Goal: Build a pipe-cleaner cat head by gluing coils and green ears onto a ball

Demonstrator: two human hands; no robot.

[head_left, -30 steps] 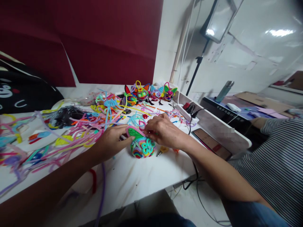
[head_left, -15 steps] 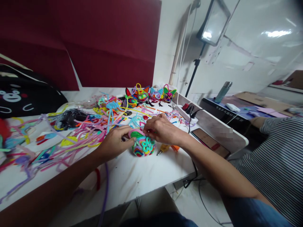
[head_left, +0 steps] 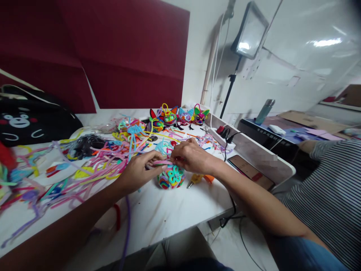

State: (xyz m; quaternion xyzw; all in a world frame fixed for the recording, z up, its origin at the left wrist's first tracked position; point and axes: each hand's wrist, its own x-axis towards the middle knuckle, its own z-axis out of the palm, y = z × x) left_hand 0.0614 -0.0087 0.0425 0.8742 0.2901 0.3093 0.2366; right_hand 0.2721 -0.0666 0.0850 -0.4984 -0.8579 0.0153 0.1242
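Observation:
A round ball covered in coloured pipe cleaners (head_left: 165, 182), with a turquoise loop flower (head_left: 175, 174) on its front, rests on the white table. Above its upper left lies a green piece with a pink pipe-cleaner edge (head_left: 161, 163), seen nearly edge-on. My left hand (head_left: 142, 165) pinches this piece between thumb and fingers from the left. At its right end, my right hand (head_left: 188, 155) is closed with bent fingers over the ball's top; the fingertips are partly hidden. Just right of the ball lies a glue gun (head_left: 196, 180) with a metal tip.
Loose pipe cleaners (head_left: 98, 163) cover the left of the table. Several finished animal-head ornaments (head_left: 170, 117) stand at the back. A phone (head_left: 251, 171) and a power strip (head_left: 225, 140) lie right, beside a raised white edge. A person in a striped top (head_left: 329, 188) sits at the right.
The pink-edged green piece has tipped from showing its green face to nearly edge-on. The ball has turned slightly, its flower facing more forward. Both hands stay at the ball.

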